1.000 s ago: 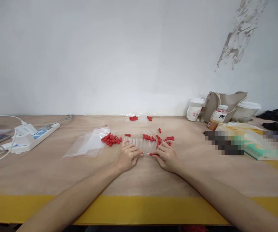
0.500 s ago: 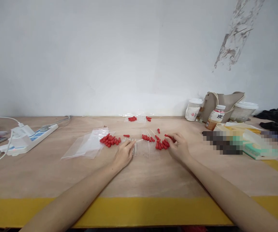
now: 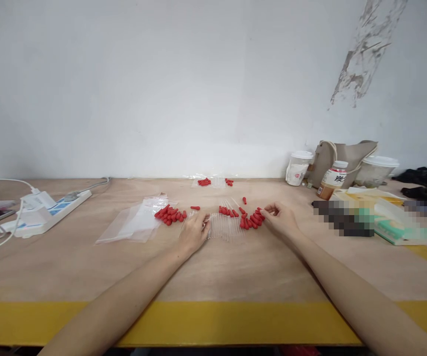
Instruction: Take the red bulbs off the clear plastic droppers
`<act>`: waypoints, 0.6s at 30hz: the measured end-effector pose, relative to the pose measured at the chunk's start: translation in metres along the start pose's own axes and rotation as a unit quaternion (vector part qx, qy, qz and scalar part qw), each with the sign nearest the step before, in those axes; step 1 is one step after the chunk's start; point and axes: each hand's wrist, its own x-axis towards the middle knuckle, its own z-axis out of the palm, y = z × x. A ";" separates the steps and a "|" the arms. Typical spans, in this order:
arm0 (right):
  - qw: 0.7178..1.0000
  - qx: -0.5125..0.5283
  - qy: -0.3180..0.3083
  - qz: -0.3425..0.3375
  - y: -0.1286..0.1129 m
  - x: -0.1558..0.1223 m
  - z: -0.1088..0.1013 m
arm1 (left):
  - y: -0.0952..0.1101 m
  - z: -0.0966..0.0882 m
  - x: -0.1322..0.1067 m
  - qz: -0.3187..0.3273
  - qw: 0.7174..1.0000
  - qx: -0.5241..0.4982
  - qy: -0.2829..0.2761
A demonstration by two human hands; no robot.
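Note:
Clear thin tubes, looking like glass droppers [image 3: 228, 228], lie side by side in the middle of the table. Several have red rubber bulbs [image 3: 228, 212] at their far ends. My left hand [image 3: 194, 232] rests at the left edge of the tubes, fingers curled together; what they hold is hidden. At the right pile of red bulbs [image 3: 251, 221], my right hand [image 3: 283, 219] pinches a bulb [image 3: 260, 211] at the pile's outer edge. Another pile of red bulbs [image 3: 169, 215] lies left of my left hand. Single bulbs [image 3: 245, 200] lie apart behind.
Clear plastic bags [image 3: 127, 226] lie left. A bagged set of red bulbs [image 3: 204, 182] sits against the wall. Far left is a power strip [image 3: 65, 212] with cables. At right stand a lidded cup [image 3: 298, 169], a bottle [image 3: 332, 182], a grey bag [image 3: 317, 165] and a green packet [image 3: 393, 228].
My right hand has drawn slightly right, and the bulb in its fingers now lies against the right pile. My left fingers have curled in at the tubes' left edge.

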 end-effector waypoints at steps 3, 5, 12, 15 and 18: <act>1.000 -0.030 0.002 -0.003 0.004 0.001 0.004 | 0.001 0.001 -0.001 0.017 1.000 -0.010 -0.019; 0.999 -0.041 -0.007 -0.007 0.006 0.001 0.006 | 0.002 0.001 -0.001 0.032 0.999 -0.024 -0.032; 0.998 -0.064 -0.027 0.007 0.002 -0.001 0.004 | 0.002 0.000 0.000 0.051 0.996 -0.048 -0.059; 0.996 -0.079 0.000 0.035 -0.003 -0.004 0.001 | 0.002 -0.001 0.000 0.054 0.996 -0.037 -0.057; 0.994 -0.100 0.027 0.047 -0.009 -0.004 -0.001 | 0.003 -0.004 0.001 0.063 0.996 -0.016 -0.063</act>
